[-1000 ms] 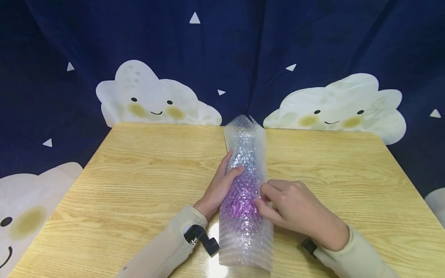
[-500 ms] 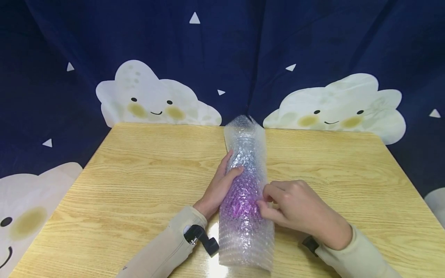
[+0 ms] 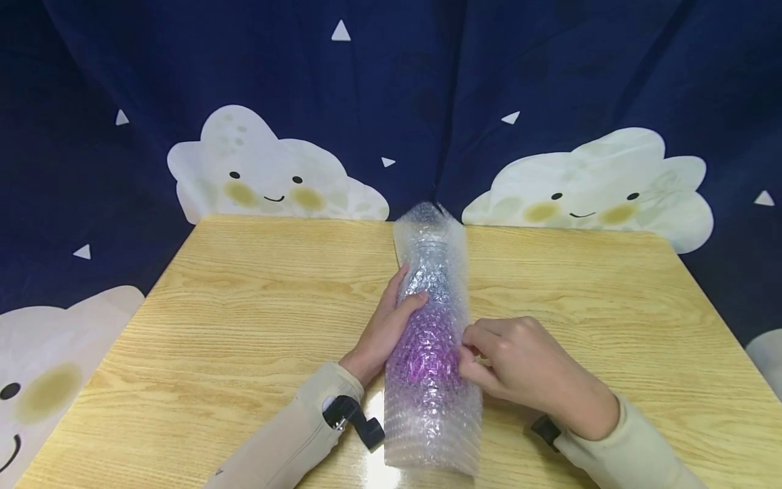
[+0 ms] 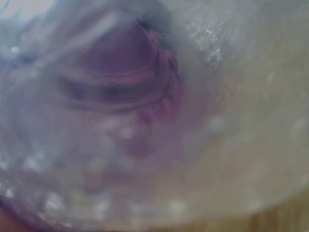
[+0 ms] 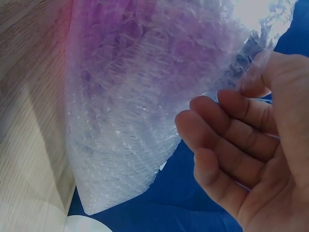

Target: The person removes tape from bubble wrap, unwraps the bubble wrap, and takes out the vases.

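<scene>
A clear vase- or bottle-like object [image 3: 427,346], purple low down and bluish higher up, lies wrapped in bubble wrap [image 3: 434,435] on the table. My left hand [image 3: 385,333] holds its left side, thumb laid over the top. At the right edge, my right hand [image 3: 519,360] pinches the bubble wrap between thumb and forefinger; the right wrist view shows the film [image 5: 253,72] caught there, the other fingers curled loosely beside it. Looking into the wrap's near end, the left wrist view blurrily shows a round purple base [image 4: 120,63]. The wrap hides the object's exact kind.
The wooden table [image 3: 256,292] extends to both sides of the wrapped object. Behind it hangs a dark blue curtain [image 3: 275,61] with smiling white clouds. The wrap's far end reaches the table's back edge. Black camera mounts [image 3: 354,418] sit on the wrists.
My right hand has shifted slightly to the right, its thumb drawing back from the purple part toward the wrap's edge. The left hand and the wrapped object stay put.
</scene>
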Demonstrator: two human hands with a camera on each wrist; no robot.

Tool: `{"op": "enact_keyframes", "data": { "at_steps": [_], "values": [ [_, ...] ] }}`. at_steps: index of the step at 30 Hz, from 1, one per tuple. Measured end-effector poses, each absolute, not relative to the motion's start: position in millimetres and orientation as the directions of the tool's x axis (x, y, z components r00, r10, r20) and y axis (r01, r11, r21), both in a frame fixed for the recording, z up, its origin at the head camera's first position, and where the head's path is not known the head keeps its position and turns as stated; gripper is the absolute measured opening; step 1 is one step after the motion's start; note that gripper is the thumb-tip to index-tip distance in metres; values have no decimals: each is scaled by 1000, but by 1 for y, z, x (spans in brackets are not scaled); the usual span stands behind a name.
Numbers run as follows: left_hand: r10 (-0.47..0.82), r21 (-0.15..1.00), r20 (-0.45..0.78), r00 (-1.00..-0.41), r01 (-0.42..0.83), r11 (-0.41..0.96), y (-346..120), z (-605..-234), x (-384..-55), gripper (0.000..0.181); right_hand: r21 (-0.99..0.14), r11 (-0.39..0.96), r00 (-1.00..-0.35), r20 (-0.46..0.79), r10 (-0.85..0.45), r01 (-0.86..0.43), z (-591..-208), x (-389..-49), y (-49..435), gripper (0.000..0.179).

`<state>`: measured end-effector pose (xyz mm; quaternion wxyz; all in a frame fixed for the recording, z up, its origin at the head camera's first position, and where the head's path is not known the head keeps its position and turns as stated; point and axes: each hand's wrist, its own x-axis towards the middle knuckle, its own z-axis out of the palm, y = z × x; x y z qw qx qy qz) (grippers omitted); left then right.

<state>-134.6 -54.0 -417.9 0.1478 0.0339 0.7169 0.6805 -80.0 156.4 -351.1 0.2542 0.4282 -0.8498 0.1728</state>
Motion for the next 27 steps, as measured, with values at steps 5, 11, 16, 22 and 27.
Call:
{"op": "enact_keyframes", "data": {
  "at_steps": [5, 11, 16, 22, 27],
  "values": [
    [247, 986, -164, -955, -150, 72, -54, -417, -134, 81, -62, 585, -506, 583, -636, -808, -350, -80, 157, 23],
    [246, 986, -164, -955, -150, 76, -54, -416, -134, 81, -52, 593, -507, 580, -637, -804, -347, -79, 158, 25],
    [244, 986, -163, -956, -148, 81, -54, -417, -134, 80, -51, 609, -522, 574, -630, -791, -345, -79, 160, 23],
    [245, 987, -157, -957, -141, 82, -54, -417, -134, 80, -59, 609, -522, 583, -622, -791, -342, -79, 162, 23],
    [245, 987, -154, -957, -137, 87, -55, -417, -134, 80, -64, 611, -526, 584, -619, -789, -341, -79, 163, 23]
  ]
}}
